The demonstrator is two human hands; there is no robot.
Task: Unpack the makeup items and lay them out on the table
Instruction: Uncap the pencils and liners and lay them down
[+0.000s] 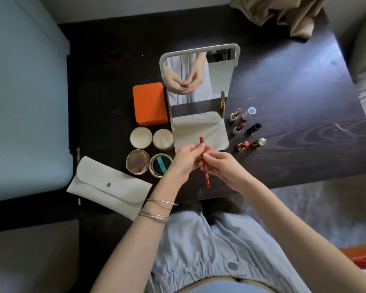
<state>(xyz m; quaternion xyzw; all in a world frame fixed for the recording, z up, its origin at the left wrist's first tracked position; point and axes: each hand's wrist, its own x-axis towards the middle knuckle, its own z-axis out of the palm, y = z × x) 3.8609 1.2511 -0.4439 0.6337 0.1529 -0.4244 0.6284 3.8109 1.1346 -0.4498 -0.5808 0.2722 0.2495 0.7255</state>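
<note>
White pouch (109,188) is lying flap-closed, overhanging the table's (283,102) near-left corner; soft, flat, likely floppy, best taken by the flap edge. Just right of it, four round compacts are sitting in a two-by-two block toward the near edge: white-lidded jar (141,137), pale powder jar (163,139), gold mirrored compact (137,162), gold compact with teal band (160,165). These look rigid and smooth, probably slippery on the lids, glass or mirror parts fragile, so gripping at the rim from the sides seems safest. Orange box (150,104) is standing behind them, touching the left side of the folding mirror (199,92), which is propped mid-table.

Left hand (186,159) is pinching the upper part of the red lip pencil (204,163) with thumb and fingertips; right hand (222,168) is curling round the pencil's middle. The pencil is being held above the near edge, in front of the mirror base, slightly tilted from upright. Thin, light, stiff, glossy barrel; tip likely brittle, so holding mid-barrel makes sense; would roll if laid down loose.

Right of the mirror, six lipstick tubes (247,127) are standing in three pairs, several uncapped; small, light, top-heavy, easy to knock over, exposed bullets soft. Beige cloth (283,13) is bunching at the far-right corner.
</note>
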